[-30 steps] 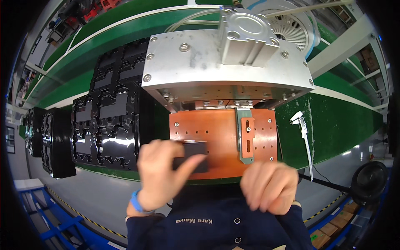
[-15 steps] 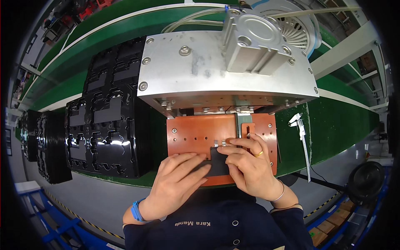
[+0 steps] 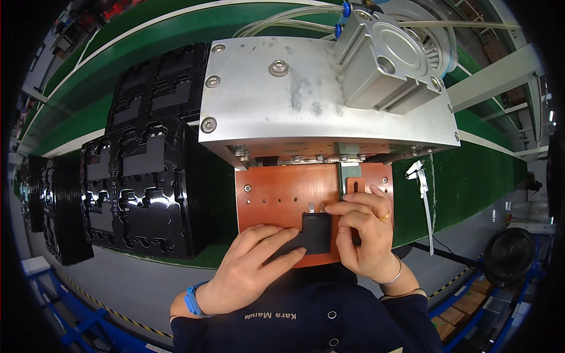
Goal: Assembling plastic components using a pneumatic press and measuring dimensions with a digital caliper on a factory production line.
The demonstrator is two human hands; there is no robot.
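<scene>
A flat black L-shaped battery cell (image 3: pixel 317 233) with two small metal tabs (image 3: pixel 311 207) lies on an orange plate (image 3: pixel 271 183). My left hand (image 3: pixel 253 259) holds the cell's left arm between the fingers above and the thumb below. Beside the right-hand tab is the index fingertip of my right hand (image 3: pixel 366 232); its other fingers are bent, the thumb stands apart, and nothing shows in its grasp. Just behind that hand, a slotted orange block (image 3: pixel 355 184) sits next to a green strip.
A silver metal press housing (image 3: pixel 253 100) with a pneumatic cylinder (image 3: pixel 388 65) overhangs the plate's back. Stacked black plastic trays (image 3: pixel 138 200) stand at the left. A caliper (image 3: pixel 425 200) lies on the green bench at the right.
My right hand has drawn slightly right, off the cell's face, so more of the cell shows. My left hand stays on the cell. The whole view has shifted a little.
</scene>
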